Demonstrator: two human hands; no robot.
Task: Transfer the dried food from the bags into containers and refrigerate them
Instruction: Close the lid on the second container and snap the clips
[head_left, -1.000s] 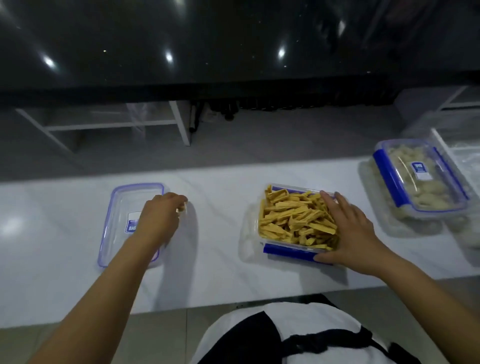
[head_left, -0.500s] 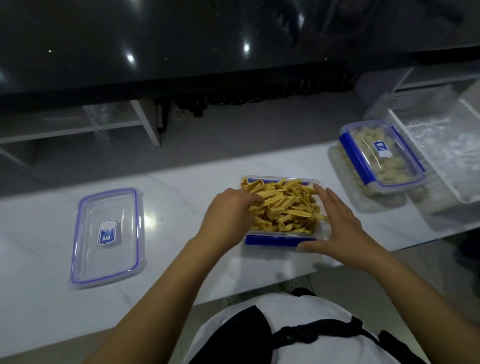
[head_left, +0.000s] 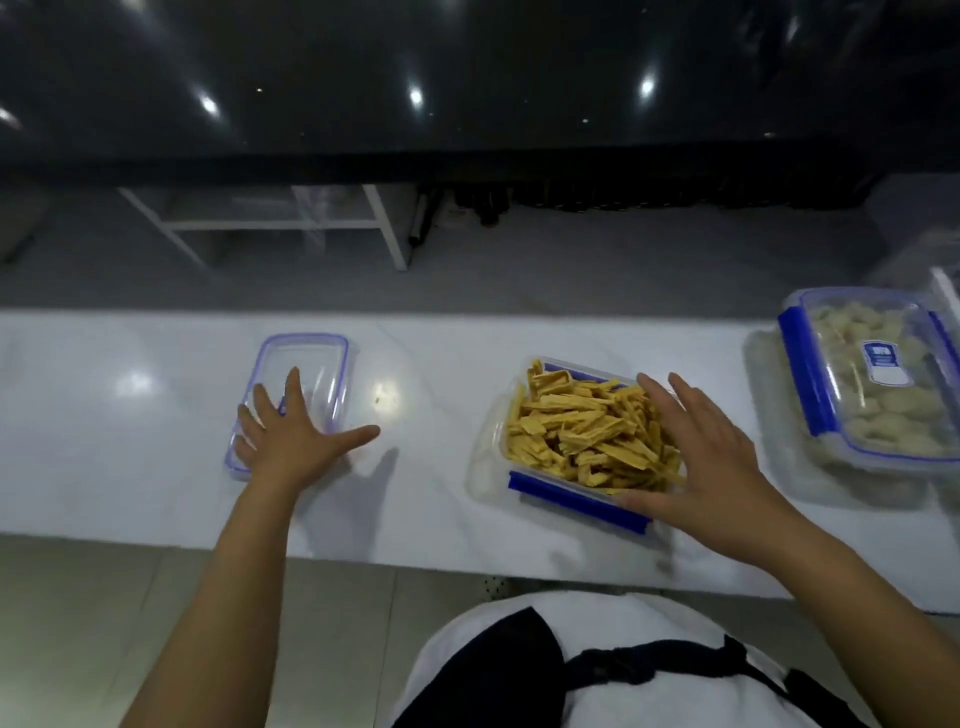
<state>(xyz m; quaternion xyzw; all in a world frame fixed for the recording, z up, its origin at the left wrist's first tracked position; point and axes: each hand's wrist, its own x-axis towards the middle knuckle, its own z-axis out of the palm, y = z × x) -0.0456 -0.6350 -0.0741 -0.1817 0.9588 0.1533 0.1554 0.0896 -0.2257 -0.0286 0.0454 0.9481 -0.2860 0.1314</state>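
Broadly, the white bench (head_left: 156, 467) carries everything, and the work runs from its right end toward its left. At the far right sits a closed box (head_left: 872, 384) of pale dried pieces, lid clipped on, so that one looks ready for the fridge. Nearer the middle stands the open box (head_left: 530, 499), heaped with yellow dried sticks (head_left: 582, 431) that rise above the rim. The right hand (head_left: 711, 467) lies spread against the box's right side and near corner, fingers straight, steadying it. Well apart to the left lies the clear lid (head_left: 317, 364), flat on the bench, and the left hand (head_left: 291, 441) rests spread over its near end, fingers straight and thumb out to the right; no grip is closed on it yet. The step in hand appears to be fetching that lid. Doing it well probably means curling the fingers under one long edge, carrying it level over the sticks, pressing stray pieces below the rim first, then seating all four sides before snapping the blue clips.
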